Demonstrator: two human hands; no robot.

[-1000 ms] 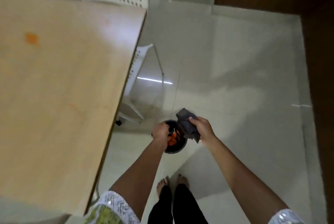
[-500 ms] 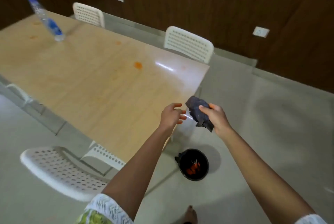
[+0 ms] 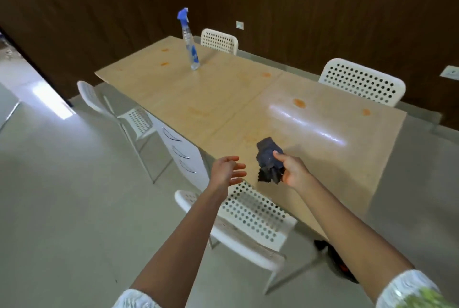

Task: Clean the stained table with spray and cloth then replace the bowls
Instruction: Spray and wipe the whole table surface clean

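Head view, single entry. Right hand [image 3: 294, 172]: grip closed around a bunched dark cloth [image 3: 269, 161], held above the near corner of the counter [image 3: 330, 158], not touching the surface. Left hand [image 3: 227, 171]: grip open, fingers spread and relaxed, holding nothing, just beside the cloth. Spray bottle [image 3: 190, 41]: stands at the far end of the counter, well apart from both hands; long axis near vertical, leaning slightly, blue trigger head on top, nozzle direction too small to tell. Orange stains [image 3: 299, 103]: scattered along the counter, several near the bottle. White perforated chairs [image 3: 250, 210]: ranged round the counter. Bowls: none on the counter. Step in hand, as judged: fetching the spray. Best done by walking along the counter, taking the bottle by its neck with the free left hand, and keeping the cloth off the stains until they are sprayed.
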